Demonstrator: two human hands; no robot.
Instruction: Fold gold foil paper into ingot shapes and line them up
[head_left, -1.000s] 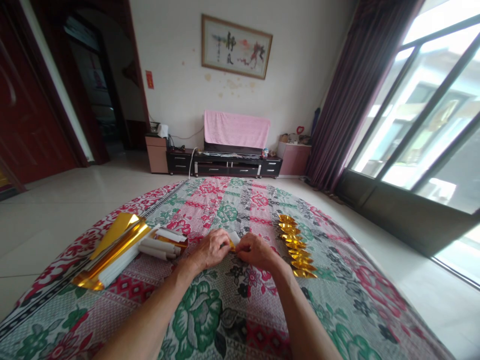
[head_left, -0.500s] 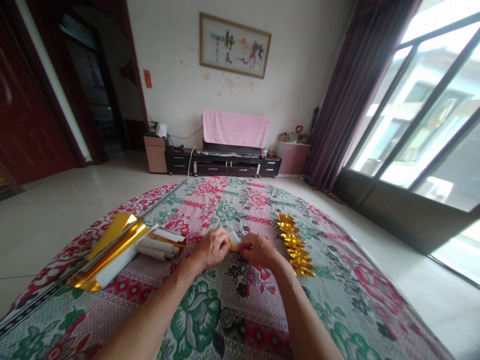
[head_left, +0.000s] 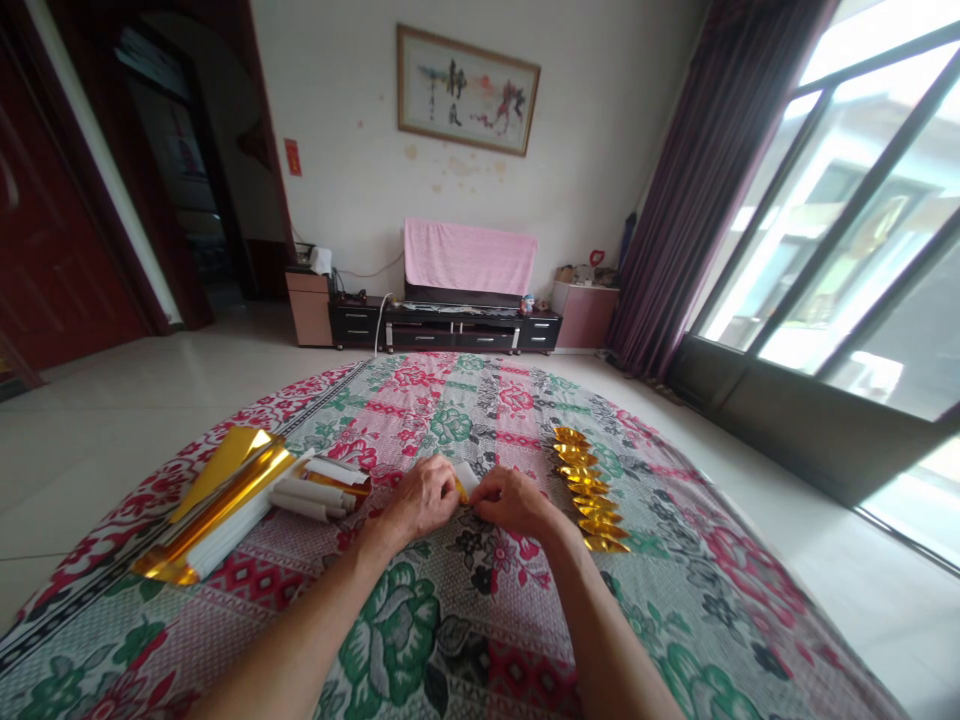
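Between my hands is a small piece of paper (head_left: 466, 477), white on one face and gold on the other, lying low over the patterned cloth. My left hand (head_left: 426, 495) pinches its left side, fingers curled. At its lower right edge, my right hand (head_left: 514, 499) holds it between thumb and fingers. Folded gold pieces (head_left: 589, 488) stand in an overlapping row to the right. On the left lie a stack of gold and white sheets (head_left: 225, 510) and several white rolled papers (head_left: 311, 496).
A floral cloth (head_left: 450, 425) covers the round surface under my hands. Beyond it stand a low black cabinet (head_left: 427, 335) and a screen draped with a pink towel (head_left: 471, 256). A dark curtain (head_left: 690, 180) and windows are on the right.
The right hand has shifted very slightly left, closer to the left hand. Both hands keep their hold on the small paper, and the view has moved a little.
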